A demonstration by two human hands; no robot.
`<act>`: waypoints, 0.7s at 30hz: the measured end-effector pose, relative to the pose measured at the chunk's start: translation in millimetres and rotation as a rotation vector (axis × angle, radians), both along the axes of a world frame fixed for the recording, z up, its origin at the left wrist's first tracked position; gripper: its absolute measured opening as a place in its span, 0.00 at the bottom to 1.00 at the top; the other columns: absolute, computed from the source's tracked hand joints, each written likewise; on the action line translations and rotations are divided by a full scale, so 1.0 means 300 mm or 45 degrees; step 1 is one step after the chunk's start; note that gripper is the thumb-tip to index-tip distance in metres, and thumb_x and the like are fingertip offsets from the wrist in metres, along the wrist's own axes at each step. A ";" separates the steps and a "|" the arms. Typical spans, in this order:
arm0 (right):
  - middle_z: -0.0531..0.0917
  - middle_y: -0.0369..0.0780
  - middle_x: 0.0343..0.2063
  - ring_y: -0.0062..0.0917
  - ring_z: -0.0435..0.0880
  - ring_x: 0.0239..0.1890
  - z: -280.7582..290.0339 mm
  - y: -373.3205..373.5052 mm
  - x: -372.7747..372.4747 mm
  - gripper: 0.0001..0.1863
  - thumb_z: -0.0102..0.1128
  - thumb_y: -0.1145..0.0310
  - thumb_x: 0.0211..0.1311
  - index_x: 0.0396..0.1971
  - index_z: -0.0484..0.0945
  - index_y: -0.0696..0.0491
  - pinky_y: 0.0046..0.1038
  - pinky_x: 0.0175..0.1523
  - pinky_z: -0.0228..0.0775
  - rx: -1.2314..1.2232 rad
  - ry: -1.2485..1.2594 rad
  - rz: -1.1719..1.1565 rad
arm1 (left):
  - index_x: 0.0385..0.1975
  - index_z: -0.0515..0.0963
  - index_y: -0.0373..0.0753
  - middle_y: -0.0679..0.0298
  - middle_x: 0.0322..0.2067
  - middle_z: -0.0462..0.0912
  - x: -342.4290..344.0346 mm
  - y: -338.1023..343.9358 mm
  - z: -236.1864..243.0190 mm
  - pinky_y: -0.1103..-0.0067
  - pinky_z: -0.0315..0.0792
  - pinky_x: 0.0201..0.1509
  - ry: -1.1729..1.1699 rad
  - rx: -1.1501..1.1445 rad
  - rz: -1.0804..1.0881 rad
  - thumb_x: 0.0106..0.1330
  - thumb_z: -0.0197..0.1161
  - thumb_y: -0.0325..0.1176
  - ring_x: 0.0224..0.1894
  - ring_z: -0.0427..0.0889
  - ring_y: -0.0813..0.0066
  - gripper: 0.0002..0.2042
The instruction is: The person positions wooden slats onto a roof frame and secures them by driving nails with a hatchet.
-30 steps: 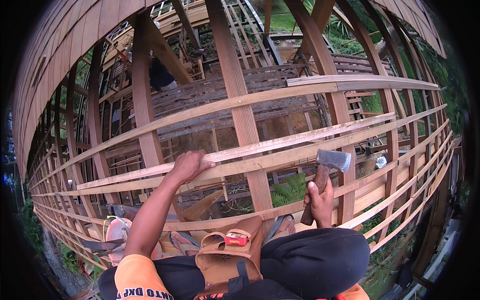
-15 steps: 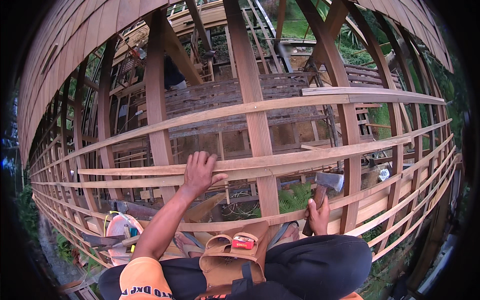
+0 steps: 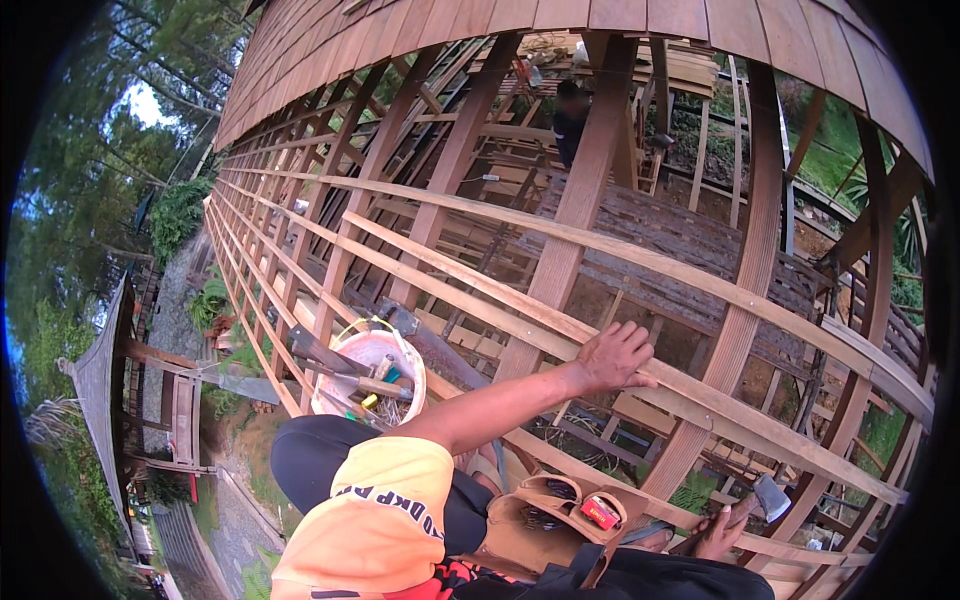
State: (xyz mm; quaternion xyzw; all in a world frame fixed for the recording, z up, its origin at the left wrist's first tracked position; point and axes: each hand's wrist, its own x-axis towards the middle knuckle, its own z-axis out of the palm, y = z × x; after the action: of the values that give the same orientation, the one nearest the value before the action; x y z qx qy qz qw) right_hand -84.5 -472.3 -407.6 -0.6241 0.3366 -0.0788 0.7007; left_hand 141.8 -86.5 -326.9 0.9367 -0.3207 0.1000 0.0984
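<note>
My left hand (image 3: 615, 355) grips a loose-looking pale wooden batten (image 3: 470, 281), its fingers curled over the top; the batten lies along another batten across the dark rafters (image 3: 740, 320). Low at the right, my right hand (image 3: 716, 536) is closed round the handle of a hatchet (image 3: 770, 497), its metal head raised above the fist. A tan leather tool pouch (image 3: 525, 540) on my lap holds nails and a small red box (image 3: 600, 513). Left of my arm, a pale bucket (image 3: 408, 355) holds hand tools and a yellow item.
A shingled roof edge (image 3: 560, 15) runs overhead. Below the open framing are weathered planks (image 3: 670, 280) and a person in dark clothing (image 3: 567, 125). At the left, beyond the battens (image 3: 260, 250), lie trees, a lower roofed structure (image 3: 95, 395) and a paved path (image 3: 255, 520) far down.
The view has swung to the left, showing trees and ground. Earlier, the batten under my left hand shifted slightly away from me. The hatchet remains in my right hand.
</note>
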 end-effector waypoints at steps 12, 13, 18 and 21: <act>0.71 0.37 0.21 0.21 0.71 0.14 0.040 -0.021 0.039 0.24 0.60 0.60 0.73 0.59 0.62 0.54 0.26 0.15 0.67 0.028 0.073 0.003 | 0.46 0.78 0.35 0.51 0.50 0.77 0.159 -0.016 -0.026 0.55 0.60 0.69 -0.040 -0.075 0.063 0.65 0.50 0.71 0.59 0.72 0.51 0.37; 0.71 0.37 0.21 0.21 0.71 0.14 0.034 -0.022 0.039 0.24 0.60 0.60 0.73 0.59 0.62 0.54 0.26 0.15 0.67 0.039 0.092 -0.015 | 0.46 0.78 0.35 0.51 0.50 0.77 0.165 -0.025 -0.018 0.55 0.60 0.69 -0.048 -0.074 0.065 0.65 0.50 0.71 0.59 0.72 0.51 0.37; 0.70 0.37 0.23 0.21 0.71 0.14 0.011 -0.034 0.031 0.22 0.62 0.56 0.72 0.54 0.65 0.52 0.26 0.14 0.65 -0.010 0.069 -0.050 | 0.33 0.78 0.37 0.57 0.36 0.79 0.243 -0.018 -0.028 0.62 0.72 0.54 0.096 -0.183 0.102 0.67 0.55 0.65 0.46 0.79 0.56 0.30; 0.71 0.37 0.23 0.22 0.71 0.14 0.003 -0.034 0.035 0.23 0.63 0.56 0.71 0.53 0.65 0.53 0.26 0.14 0.65 -0.003 0.086 -0.004 | 0.31 0.77 0.39 0.58 0.34 0.80 0.297 0.025 -0.045 0.63 0.75 0.49 0.067 -0.404 0.084 0.67 0.58 0.62 0.43 0.80 0.54 0.27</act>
State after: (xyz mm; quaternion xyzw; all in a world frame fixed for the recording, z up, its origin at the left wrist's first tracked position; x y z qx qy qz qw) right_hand -73.8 -482.5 -406.6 -0.6267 0.3609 -0.0591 0.6881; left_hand 231.0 -78.9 -340.3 0.9218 -0.2673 0.1279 0.2500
